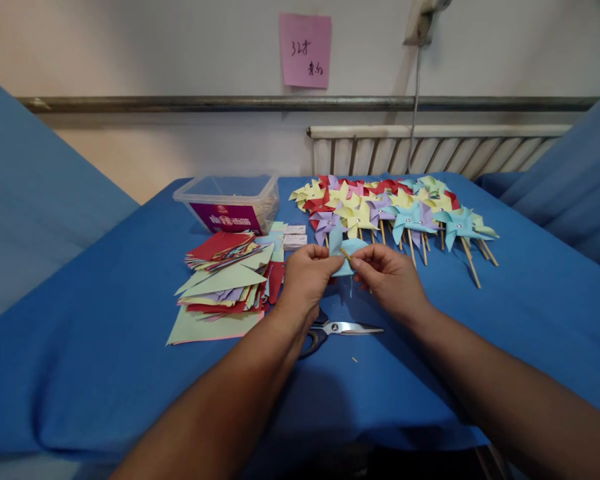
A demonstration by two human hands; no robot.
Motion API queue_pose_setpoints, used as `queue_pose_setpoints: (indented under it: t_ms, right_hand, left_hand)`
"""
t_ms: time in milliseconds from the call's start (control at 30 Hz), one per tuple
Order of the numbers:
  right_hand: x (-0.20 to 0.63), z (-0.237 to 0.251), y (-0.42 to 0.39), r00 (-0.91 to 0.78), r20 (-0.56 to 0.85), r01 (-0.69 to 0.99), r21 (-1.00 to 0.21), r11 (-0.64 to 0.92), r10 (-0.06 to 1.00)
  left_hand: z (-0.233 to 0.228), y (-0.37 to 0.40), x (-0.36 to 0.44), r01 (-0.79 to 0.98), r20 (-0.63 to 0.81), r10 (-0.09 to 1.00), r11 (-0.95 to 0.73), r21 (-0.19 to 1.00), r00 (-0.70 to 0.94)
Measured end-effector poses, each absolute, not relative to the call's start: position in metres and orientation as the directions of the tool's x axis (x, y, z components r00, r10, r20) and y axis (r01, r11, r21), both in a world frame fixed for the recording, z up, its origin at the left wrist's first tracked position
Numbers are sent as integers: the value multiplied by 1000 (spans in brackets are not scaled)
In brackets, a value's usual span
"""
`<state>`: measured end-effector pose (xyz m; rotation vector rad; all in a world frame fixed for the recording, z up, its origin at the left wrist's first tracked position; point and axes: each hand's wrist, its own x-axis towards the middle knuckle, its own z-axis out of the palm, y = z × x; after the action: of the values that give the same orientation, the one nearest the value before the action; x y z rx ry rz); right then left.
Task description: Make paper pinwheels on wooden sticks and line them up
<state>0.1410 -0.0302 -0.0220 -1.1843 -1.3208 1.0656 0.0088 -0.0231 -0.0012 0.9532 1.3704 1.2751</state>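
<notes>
My left hand (306,275) is closed on a light-blue paper pinwheel (336,241), thumb on the paper. From the other side, my right hand (391,275) pinches at the same pinwheel, its thumb and finger by a short piece of wooden stick (346,254) that lies across the paper. Where the stick's far end is, and whether it is fixed to the paper, my fingers hide. A thin pale-blue bit hangs below the paper. Under my hands, scissors (347,328) lie on the blue cloth, blades pointing right and dark handles partly behind my left wrist.
Several finished pinwheels (359,219) on sticks lie at the back right. Stacked coloured paper (225,277) is on the left, before a clear plastic tub (225,193) of sticks. Small white boxes (295,241) stand beside it. A tiny scrap (355,359) lies near the front.
</notes>
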Motion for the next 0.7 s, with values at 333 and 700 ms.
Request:
queue_pose_setpoints:
  t_ms: [333, 700]
  right_hand:
    - [141, -22, -30, 3, 146, 90, -985, 145, 989]
    - [142, -20, -32, 10, 144, 131, -981, 142, 990]
  left_hand:
    - [-2, -23, 9, -78, -158, 970, 146, 986, -187]
    - [-3, -22, 9, -89, -177, 967, 164, 983, -180]
